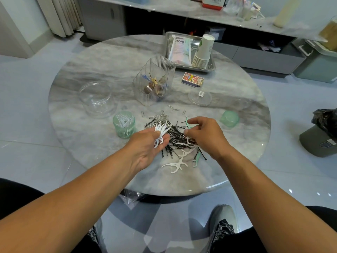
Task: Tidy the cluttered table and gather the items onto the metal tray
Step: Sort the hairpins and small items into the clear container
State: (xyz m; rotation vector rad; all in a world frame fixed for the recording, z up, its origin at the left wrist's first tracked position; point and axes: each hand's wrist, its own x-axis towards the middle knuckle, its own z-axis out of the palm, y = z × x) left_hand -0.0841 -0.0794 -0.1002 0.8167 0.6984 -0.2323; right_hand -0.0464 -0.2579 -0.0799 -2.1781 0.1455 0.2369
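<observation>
Both hands sorting floss picks over the desk [91,148]
Left hand [149,143] fingers curl around white floss picks [161,131]; right hand [202,136] fingers pinch a green pick [188,125] above black hairpins [176,141]

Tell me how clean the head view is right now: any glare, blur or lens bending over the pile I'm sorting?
Head view: even, soft light, sharp over the hairpin pile and both hands, left hand and right hand. The round table bulges from wide-angle distortion, the far-right shelf edge is smeared, and small bright glints sit on the floor at lower right.
</observation>
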